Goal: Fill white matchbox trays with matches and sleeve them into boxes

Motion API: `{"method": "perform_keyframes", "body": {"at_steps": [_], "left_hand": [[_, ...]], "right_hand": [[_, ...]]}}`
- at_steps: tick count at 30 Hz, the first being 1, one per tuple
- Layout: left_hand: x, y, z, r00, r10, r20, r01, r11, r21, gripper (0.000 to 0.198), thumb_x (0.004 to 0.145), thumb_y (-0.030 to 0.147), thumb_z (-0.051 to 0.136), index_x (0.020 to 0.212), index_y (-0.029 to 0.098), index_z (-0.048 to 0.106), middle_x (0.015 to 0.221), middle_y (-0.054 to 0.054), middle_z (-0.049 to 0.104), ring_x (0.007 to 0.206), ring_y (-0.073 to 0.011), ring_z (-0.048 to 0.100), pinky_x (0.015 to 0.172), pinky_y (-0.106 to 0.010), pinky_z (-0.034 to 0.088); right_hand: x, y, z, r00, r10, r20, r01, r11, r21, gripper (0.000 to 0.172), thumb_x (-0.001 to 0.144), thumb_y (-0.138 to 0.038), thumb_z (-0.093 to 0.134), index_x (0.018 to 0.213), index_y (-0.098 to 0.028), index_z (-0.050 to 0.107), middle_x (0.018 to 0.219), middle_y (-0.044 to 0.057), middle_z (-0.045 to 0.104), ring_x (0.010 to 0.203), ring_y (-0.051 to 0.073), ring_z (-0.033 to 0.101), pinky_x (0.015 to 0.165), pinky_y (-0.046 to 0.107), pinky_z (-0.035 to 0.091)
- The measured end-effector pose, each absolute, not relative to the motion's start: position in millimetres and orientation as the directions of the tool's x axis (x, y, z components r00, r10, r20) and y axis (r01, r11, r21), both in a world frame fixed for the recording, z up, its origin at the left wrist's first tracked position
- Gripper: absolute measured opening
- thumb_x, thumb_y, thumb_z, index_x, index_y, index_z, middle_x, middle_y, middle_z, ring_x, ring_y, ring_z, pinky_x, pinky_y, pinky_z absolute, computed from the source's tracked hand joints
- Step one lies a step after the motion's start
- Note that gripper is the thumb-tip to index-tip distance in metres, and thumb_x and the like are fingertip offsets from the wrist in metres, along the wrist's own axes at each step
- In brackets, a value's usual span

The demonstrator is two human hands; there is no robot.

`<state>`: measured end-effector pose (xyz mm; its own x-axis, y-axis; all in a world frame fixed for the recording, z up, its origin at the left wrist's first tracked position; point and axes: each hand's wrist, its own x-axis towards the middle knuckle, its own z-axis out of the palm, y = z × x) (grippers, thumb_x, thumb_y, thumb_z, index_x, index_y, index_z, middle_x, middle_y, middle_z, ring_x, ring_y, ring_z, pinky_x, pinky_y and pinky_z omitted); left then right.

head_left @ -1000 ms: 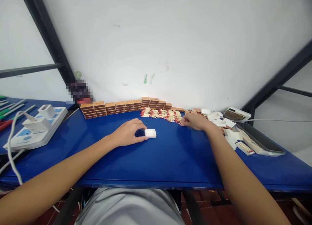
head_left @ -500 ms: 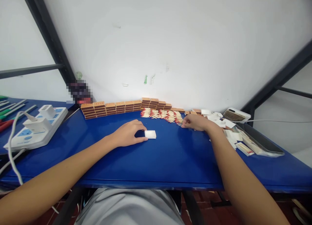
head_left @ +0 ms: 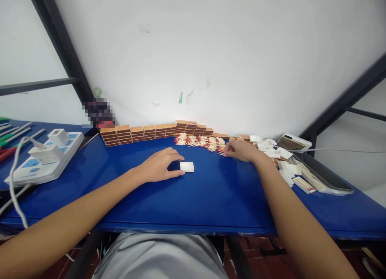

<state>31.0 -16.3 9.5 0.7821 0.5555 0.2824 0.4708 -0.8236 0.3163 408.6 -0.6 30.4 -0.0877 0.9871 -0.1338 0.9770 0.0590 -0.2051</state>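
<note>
A small white matchbox tray (head_left: 188, 167) lies on the blue tabletop, its left end between the thumb and forefinger of my left hand (head_left: 161, 165). The tray's inside looks plain white from here. At the right end of a long heap of red-tipped matches (head_left: 199, 141), my right hand (head_left: 239, 150) has its fingertips pinched together on the matches there. How many it grips is too small to tell. Behind the heap, brown matchboxes (head_left: 144, 134) stand stacked in a row along the wall.
Loose white trays and paper pieces (head_left: 286, 166) are piled on the right, beside a black container (head_left: 325, 174) and a white device (head_left: 294, 143) with a cable. One tray holding matches (head_left: 304, 185) lies in front. On the left sits a white power strip (head_left: 45, 160) with plugs.
My right hand has shifted very slightly left along the matches, its fingertips still together. My left hand stays at the white tray.
</note>
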Motion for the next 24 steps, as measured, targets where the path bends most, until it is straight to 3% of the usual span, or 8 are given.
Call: {"method": "perform_keyframes", "body": {"at_steps": [8, 13, 24], "left_hand": [[29.9, -15.6, 8.2, 0.774, 0.569, 0.276, 0.478, -0.812, 0.334, 0.045, 0.096, 0.053, 0.071, 0.128, 0.022, 0.073, 0.122, -0.011, 0.073, 0.114, -0.0286, 0.066, 0.095, -0.041, 0.054], [29.6, -14.9, 7.1, 0.761, 0.606, 0.234, 0.527, -0.786, 0.322, 0.048, 0.096, 0.056, 0.069, 0.128, 0.020, 0.073, 0.126, -0.011, 0.070, 0.116, -0.0290, 0.065, 0.099, -0.041, 0.053], [29.4, -14.1, 5.2, 0.767, 0.598, 0.232, 0.521, -0.792, 0.319, 0.039, 0.097, 0.054, 0.069, 0.117, 0.021, 0.076, 0.123, -0.010, 0.069, 0.114, -0.0280, 0.065, 0.099, -0.040, 0.052]], "right_hand": [[408.7, -0.4, 29.2, -0.117, 0.979, -0.168, 0.970, 0.076, -0.232, 0.014, 0.092, -0.032, 0.067, 0.090, -0.019, 0.072, 0.082, 0.005, 0.072, 0.075, 0.019, 0.063, 0.065, 0.029, 0.043], [396.0, -5.7, 32.1, -0.226, 0.965, -0.130, 0.935, 0.177, -0.308, 0.018, 0.093, -0.033, 0.062, 0.091, -0.018, 0.072, 0.084, 0.006, 0.073, 0.073, 0.018, 0.062, 0.064, 0.028, 0.042], [377.3, -11.6, 35.4, -0.282, 0.953, -0.109, 0.907, 0.227, -0.356, 0.010, 0.086, -0.025, 0.063, 0.084, -0.018, 0.071, 0.082, 0.006, 0.074, 0.071, 0.018, 0.061, 0.066, 0.029, 0.043]]}}
